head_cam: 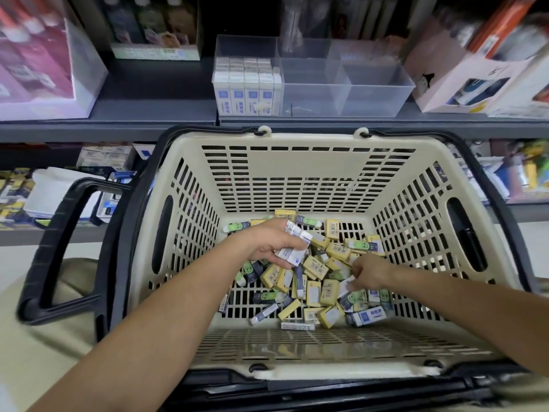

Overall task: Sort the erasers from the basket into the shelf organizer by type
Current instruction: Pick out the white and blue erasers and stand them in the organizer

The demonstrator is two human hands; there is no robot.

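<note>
We find both hands down inside the cream basket (300, 173), above the pile of erasers (319, 292) on its floor, a mix of yellow, green-faced and white-blue ones. The left hand (267, 243) grips a stack of white erasers (292, 243), fingers curled round it, the stack jutting out to the right. The right hand (370, 270), near it on the right, seems to pinch a single white eraser (346, 285) at its fingertips, though this is blurred. On the far shelf (148, 114) stands the clear organizer (371, 84), its left compartment holding packed white erasers (246, 90).

The grey shelf (154, 93) bears a clear organizer (368, 93) between boxes (44, 69).
</note>
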